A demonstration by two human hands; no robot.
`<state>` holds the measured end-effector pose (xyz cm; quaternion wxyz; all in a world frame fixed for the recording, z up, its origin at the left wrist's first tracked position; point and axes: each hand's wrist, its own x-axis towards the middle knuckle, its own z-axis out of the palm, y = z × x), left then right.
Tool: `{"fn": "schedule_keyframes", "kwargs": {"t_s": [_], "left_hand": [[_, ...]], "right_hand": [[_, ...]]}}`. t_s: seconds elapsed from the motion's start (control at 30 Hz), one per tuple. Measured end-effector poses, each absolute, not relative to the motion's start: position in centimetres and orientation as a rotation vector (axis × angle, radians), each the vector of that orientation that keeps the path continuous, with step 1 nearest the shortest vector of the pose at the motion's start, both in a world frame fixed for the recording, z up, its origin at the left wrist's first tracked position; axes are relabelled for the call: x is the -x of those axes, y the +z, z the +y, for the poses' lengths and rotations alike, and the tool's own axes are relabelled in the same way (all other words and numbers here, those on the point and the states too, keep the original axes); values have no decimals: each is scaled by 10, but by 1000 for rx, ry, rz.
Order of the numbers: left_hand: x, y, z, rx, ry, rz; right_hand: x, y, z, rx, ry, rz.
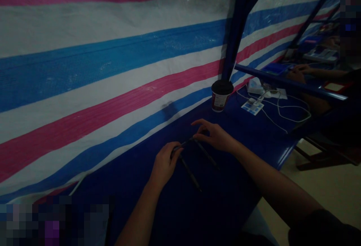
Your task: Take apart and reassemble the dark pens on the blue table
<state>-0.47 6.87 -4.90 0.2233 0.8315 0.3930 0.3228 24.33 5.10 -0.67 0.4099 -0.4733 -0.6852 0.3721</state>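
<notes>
The bare left hand points forward at the end of its raised forearm, thumb and fingers bent into a pinching grip. The bare right hand angles in from the lower right, index finger arched outward above the thumb. The hands are near each other, not touching; both forearms are bare.

Shared workroom: blue desks beside striped plastic sheeting.

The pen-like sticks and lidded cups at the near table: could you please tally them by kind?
Pen-like sticks: 3 (two lying on the table, one between the left hand and right hand)
Lidded cup: 1
Total: 4
</notes>
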Motion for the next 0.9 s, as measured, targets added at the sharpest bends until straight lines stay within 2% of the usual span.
{"fn": "schedule_keyframes", "kwargs": {"t_s": [0.27, 0.9], "left_hand": [[6, -50, 74, -2414, 1076, 1079], [4, -49, 71, -2387, 1001, 1071]], "right_hand": [[-255, -2, 58, 1041, 932, -1455], [-262, 2, 55, 1088, 900, -1394]]}}
